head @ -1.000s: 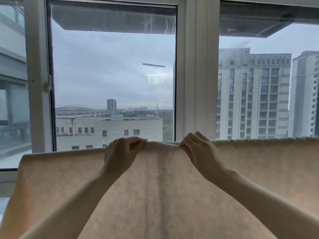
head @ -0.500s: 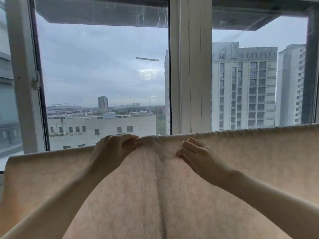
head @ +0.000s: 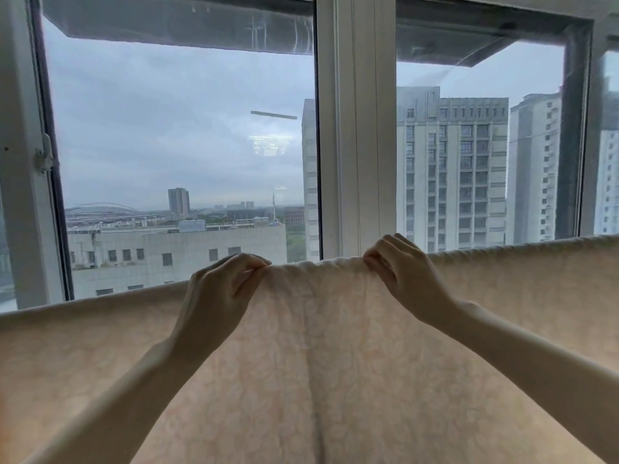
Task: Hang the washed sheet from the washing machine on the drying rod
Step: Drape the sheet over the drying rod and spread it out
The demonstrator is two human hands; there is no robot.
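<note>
A: Window first, since it fills the whole upper part: tall glass panes in white frames, a thick white post running up the middle, a latch on the left frame.

B: And outside?

A: Grey sky, a low white building on the left, pale apartment towers on the right.

B: Where is the sheet?

A: The sheet spreads across the entire lower half, pale peach with a faint flower pattern. Its top edge runs as a long line from the left border to the right one, sagging low on the left and sitting higher on the right. A soft vertical crease drops down the middle. Whatever carries that edge is hidden under the cloth, so a rod cannot be made out.

B: The hands?

A: Both arms reach up from the bottom corners. The left hand pinches the top edge between curled fingers and thumb, left of the post. The right hand does the same just to the right of it, fingers bent over the edge and gripping the cloth.

B: How far apart are they?

A: Near each other, with a short puckered stretch of the edge between them, raised a little above the rest.
</note>
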